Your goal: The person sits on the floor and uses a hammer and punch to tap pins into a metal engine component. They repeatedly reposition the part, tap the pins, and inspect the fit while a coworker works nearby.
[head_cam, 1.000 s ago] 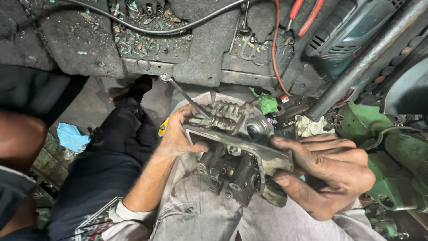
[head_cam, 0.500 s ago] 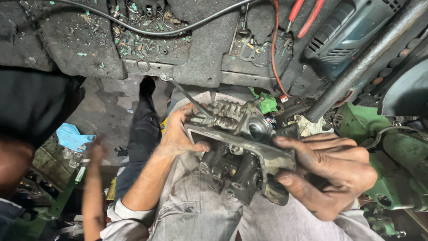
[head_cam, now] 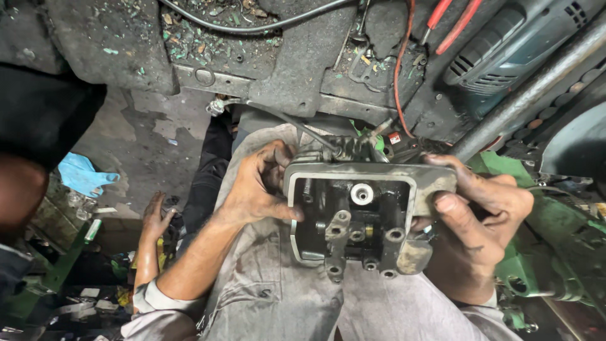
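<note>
A greasy grey metal engine cylinder head (head_cam: pixel 363 218) rests over my lap, its open face turned up toward me, showing bolt holes and a shiny round plug. My left hand (head_cam: pixel 255 183) grips its left side, thumb on the rim. My right hand (head_cam: pixel 483 221) holds its right side, thumb across the top edge. Both hands are black with grease. My grey trousers (head_cam: pixel 278 297) lie beneath the part.
A dirty workbench edge (head_cam: pixel 278 76) runs above, with a black cable, a red-handled tool (head_cam: pixel 448 25) and a blue-green power drill (head_cam: pixel 517 47). A steel pipe (head_cam: pixel 536 88) slants at right above green machine parts (head_cam: pixel 555 252). Another person's hand (head_cam: pixel 154 218) and dark clothing are at left.
I have tilted the cylinder head so its open face points up at me; both hands shifted along its sides. The other person at left moved, a hand now lowered near the floor.
</note>
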Demonstrator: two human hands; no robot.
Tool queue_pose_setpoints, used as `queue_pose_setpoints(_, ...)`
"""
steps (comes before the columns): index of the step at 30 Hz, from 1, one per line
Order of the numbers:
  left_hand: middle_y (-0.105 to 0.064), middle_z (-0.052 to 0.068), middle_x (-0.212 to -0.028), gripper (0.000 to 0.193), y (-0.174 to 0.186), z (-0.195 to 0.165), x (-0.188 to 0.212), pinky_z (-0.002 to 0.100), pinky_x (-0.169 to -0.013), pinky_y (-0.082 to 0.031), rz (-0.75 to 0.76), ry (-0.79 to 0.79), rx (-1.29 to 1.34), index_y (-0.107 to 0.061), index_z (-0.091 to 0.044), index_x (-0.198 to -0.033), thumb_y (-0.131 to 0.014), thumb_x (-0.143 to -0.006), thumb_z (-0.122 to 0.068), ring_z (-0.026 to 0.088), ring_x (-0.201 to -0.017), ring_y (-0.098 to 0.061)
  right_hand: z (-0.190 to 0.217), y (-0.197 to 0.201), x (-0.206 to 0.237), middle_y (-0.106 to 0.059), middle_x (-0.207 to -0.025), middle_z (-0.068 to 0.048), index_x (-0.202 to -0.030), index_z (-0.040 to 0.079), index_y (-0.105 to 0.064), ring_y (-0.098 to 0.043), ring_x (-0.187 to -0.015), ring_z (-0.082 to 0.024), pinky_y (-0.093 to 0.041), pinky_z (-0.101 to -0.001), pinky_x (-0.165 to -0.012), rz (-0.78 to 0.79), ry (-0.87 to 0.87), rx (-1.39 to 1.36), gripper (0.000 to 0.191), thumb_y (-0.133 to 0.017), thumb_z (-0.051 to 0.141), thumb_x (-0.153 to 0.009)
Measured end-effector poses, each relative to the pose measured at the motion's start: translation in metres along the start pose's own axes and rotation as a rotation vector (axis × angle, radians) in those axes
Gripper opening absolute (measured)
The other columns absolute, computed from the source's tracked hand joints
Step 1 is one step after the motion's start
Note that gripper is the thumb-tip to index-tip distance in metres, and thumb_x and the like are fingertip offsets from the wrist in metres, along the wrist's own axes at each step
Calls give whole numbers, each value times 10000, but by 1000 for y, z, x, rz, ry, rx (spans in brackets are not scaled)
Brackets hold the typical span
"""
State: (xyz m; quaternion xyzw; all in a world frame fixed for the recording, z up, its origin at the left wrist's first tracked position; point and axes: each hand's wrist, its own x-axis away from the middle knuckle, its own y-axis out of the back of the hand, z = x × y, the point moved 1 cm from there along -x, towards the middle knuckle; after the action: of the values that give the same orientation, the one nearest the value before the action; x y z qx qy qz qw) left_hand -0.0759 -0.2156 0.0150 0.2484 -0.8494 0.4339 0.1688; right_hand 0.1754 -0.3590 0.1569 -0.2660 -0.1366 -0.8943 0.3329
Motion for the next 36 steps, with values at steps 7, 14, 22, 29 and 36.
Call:
queue_pose_setpoints(7, -575, -22, -1095, 597, -1, -6, 1, 218, -814, -515, -40, 127, 57, -564, -100, -1017, -1016, -632, -160, 41, -977, -573, -19, 15, -10, -732, -882, -208, -1248, -219, -628, -680, -576, -172, -548, -231, -542, 91, -6, -5, 462, -737, 124, -957)
queue_pose_setpoints(14, -592, -16, -1057, 548, 0, -7, 4, 215, -758, -516, -45, 145, 16, -613, -64, -1019, -1010, -651, -148, 45, -926, -606, -33, 18, -11, -735, -899, -217, -1261, -220, -624, -679, -578, -175, -543, -229, -554, 115, -8, -84, 444, -727, 102, -974)
queue_pose_setpoints(22, -618, -15, -1039, 563, 5, -3, 7, 219, -755, -529, -18, 155, 14, -572, -77, -1019, -1002, -657, -95, 44, -930, -620, -39, 18, -3, -734, -901, -232, -1250, -213, -629, -700, -574, -199, -565, -252, -555, 101, -20, -70, 445, -741, 97, -950)
queue_pose_setpoints(29, -607, -24, -1050, 567, 8, 3, 10, 225, -782, -534, -22, 171, 84, -548, -92, -1010, -996, -663, -78, 37, -944, -597, -37, 16, 0, -736, -898, -223, -1268, -208, -626, -705, -586, -192, -567, -246, -577, 99, -35, 14, 454, -732, 83, -936)
queue_pose_setpoints(36, -575, -19, -1040, 550, 11, 8, 13, 226, -805, -489, -20, 118, 28, -567, -77, -1032, -999, -692, -62, 34, -945, -542, -38, 12, -3, -739, -925, -230, -1294, -202, -617, -718, -615, -203, -590, -249, -565, 123, -27, -13, 464, -718, 89, -948)
